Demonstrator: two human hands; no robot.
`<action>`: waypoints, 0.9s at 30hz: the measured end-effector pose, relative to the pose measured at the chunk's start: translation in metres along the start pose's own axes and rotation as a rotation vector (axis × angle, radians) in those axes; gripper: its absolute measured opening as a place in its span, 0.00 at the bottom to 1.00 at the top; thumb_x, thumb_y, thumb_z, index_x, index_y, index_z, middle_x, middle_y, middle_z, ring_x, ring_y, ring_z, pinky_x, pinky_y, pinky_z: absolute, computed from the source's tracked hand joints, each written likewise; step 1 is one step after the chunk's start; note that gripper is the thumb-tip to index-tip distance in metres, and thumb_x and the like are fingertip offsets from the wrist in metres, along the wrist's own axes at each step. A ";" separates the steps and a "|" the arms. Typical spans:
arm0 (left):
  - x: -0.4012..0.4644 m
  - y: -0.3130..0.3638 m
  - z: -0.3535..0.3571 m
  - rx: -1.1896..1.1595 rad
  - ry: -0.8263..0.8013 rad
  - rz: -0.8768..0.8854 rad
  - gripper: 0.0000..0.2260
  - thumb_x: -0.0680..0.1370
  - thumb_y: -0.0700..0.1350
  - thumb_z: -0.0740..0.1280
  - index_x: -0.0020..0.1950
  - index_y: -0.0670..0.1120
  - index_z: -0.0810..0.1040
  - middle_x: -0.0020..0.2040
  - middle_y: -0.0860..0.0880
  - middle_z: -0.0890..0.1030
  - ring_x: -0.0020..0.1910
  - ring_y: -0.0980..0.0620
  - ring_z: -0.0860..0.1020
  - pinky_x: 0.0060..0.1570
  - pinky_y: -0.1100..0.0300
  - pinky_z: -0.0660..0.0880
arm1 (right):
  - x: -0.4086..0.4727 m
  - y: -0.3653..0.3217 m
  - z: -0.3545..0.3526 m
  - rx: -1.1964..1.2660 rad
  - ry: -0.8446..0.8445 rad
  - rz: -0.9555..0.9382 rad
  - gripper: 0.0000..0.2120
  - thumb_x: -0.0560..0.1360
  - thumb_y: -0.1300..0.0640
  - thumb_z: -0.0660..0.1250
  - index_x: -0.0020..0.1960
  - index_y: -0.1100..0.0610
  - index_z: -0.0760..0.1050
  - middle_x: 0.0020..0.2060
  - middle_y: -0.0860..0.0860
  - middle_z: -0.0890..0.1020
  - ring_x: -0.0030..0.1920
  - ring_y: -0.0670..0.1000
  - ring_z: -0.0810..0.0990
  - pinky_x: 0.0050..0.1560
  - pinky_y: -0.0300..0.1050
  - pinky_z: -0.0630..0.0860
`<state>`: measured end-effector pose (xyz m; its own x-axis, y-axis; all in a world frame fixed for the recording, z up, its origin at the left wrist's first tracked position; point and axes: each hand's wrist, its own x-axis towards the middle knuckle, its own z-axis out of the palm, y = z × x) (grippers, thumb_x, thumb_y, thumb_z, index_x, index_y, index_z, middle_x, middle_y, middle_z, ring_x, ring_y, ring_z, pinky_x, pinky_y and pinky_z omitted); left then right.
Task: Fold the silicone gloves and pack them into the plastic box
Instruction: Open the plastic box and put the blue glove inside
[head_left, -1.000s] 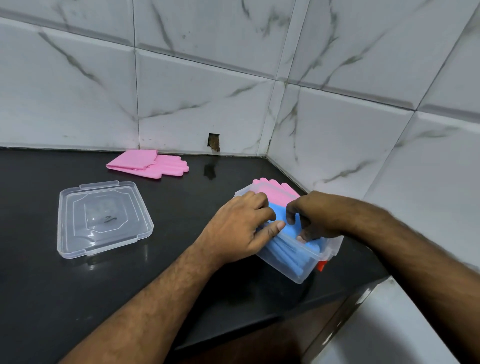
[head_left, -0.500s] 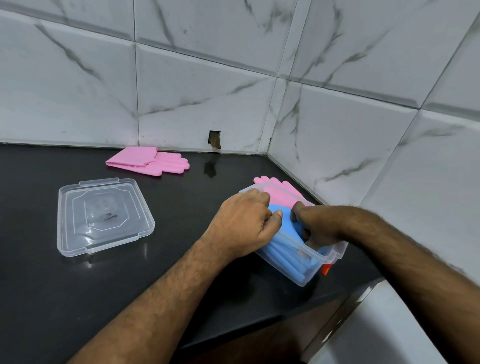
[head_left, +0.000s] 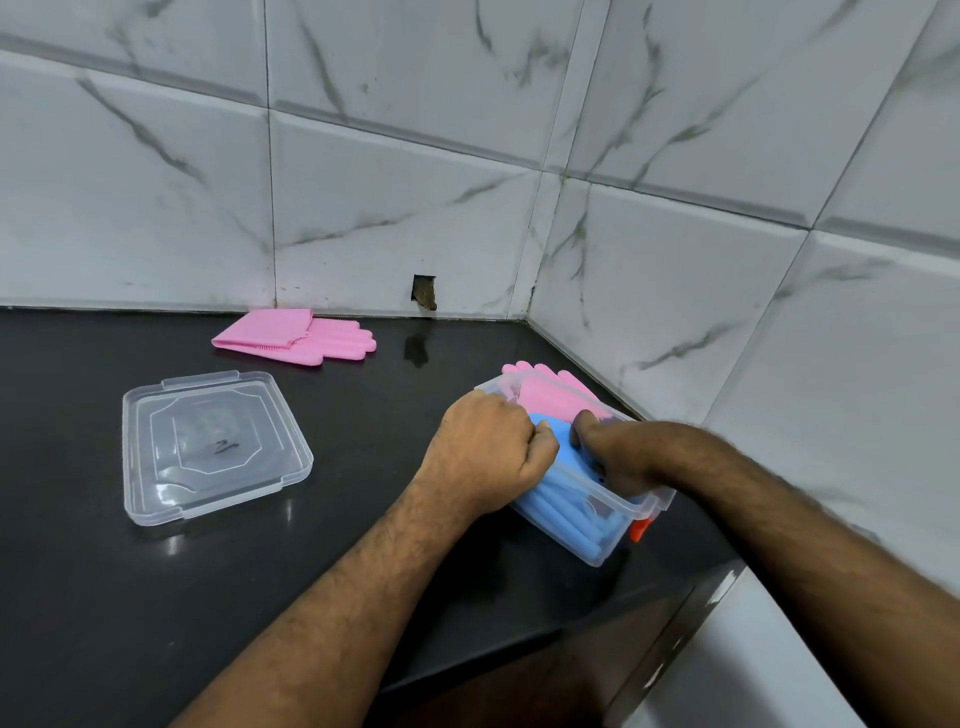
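Observation:
A clear plastic box (head_left: 605, 548) sits on the black counter near the right wall. Inside it lies a folded blue silicone glove (head_left: 563, 512), with a pink glove (head_left: 553, 396) at the far end, its fingers poking over the rim. My left hand (head_left: 488, 457) is closed in a fist on the blue glove at the box's left side. My right hand (head_left: 618, 457) pushes down into the box on the same blue glove, its fingers hidden inside. Another pink glove (head_left: 293, 338) lies flat by the back wall.
The box's clear lid (head_left: 213, 447) lies on the black counter (head_left: 104, 597) to the left. Tiled walls meet in a corner behind the box. The counter's front edge runs just below the box, with a white surface (head_left: 753, 675) beyond it.
Both hands have pressed deeper into the box, the left closing into a fist. The blue glove sits lower, and the box has shifted slightly.

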<state>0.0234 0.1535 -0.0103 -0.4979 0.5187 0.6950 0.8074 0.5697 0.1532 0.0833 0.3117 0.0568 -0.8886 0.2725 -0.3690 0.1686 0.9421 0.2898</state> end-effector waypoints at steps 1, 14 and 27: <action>-0.001 -0.002 0.001 -0.015 0.020 0.013 0.22 0.80 0.47 0.62 0.27 0.41 0.69 0.25 0.45 0.72 0.30 0.49 0.64 0.36 0.54 0.61 | -0.001 0.001 -0.001 0.026 0.006 -0.012 0.34 0.77 0.55 0.71 0.75 0.55 0.56 0.59 0.56 0.79 0.57 0.58 0.81 0.54 0.52 0.79; -0.009 -0.048 0.002 -0.085 0.240 -0.122 0.18 0.80 0.46 0.56 0.38 0.38 0.76 0.36 0.46 0.75 0.38 0.50 0.69 0.43 0.51 0.70 | -0.016 -0.022 0.071 0.760 0.989 -0.261 0.26 0.84 0.40 0.49 0.47 0.49 0.84 0.46 0.44 0.83 0.55 0.48 0.81 0.63 0.55 0.72; -0.010 -0.073 0.012 -0.214 0.132 -0.328 0.32 0.82 0.63 0.47 0.72 0.43 0.74 0.75 0.42 0.71 0.80 0.44 0.63 0.76 0.47 0.64 | 0.044 -0.057 0.079 0.662 1.168 -0.334 0.20 0.80 0.39 0.63 0.62 0.53 0.74 0.60 0.45 0.77 0.77 0.50 0.66 0.71 0.46 0.60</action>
<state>-0.0344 0.1138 -0.0371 -0.7059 0.2379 0.6671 0.6674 0.5389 0.5140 0.0680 0.2855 -0.0456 -0.7093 0.0074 0.7048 -0.2442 0.9354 -0.2556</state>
